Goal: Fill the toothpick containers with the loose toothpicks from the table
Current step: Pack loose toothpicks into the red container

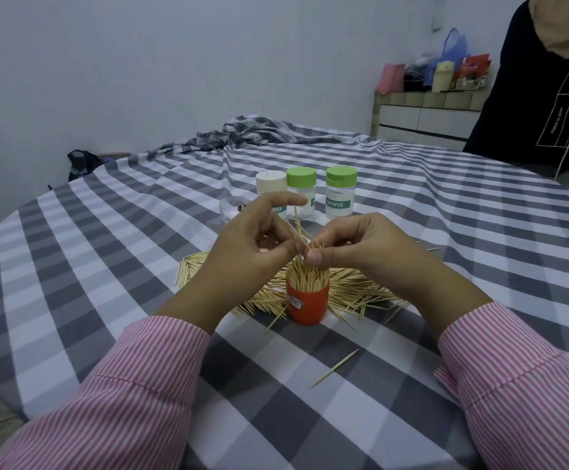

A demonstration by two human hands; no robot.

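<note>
- I have the orange container (307, 301) standing upright on the table (445, 205), just in front of me and between my two wrists, so both hands can work over its open mouth.
- It is packed with toothpicks standing on end, their tips rising above the rim; I judge it close to full.
- My left hand (252, 245) hangs over the container's left side. Thumb and a curled finger pinch a few toothpicks (298, 225) that stick up at a slant, while the forefinger is stretched out free.
- My right hand (361, 249) is opposite, its fingers curled in and its thumb tip pressed against the tops of the packed sticks. It seems to steady or part the bundle so the pinched ones can slide in; whether it truly grips any stick I cannot tell for sure.
- The loose toothpicks (354, 290) still to be gathered lie in a wide heap on the table around and behind the orange container, touching its base. A single toothpick (335, 367) lies apart, nearer to me.
- Farther back stand three clear jars in a row: one with a cream lid (271, 181) and two with green lids (301, 176), (341, 175), all capped. Labels read "toothpick". The two green-lidded ones look empty; the cream one is partly hidden by my left hand.
- With so much of the heap left, I judge the task well short of done, and those jars will need opening.
- Another person in a dark top (547, 96) stands at the far right of the table.
</note>
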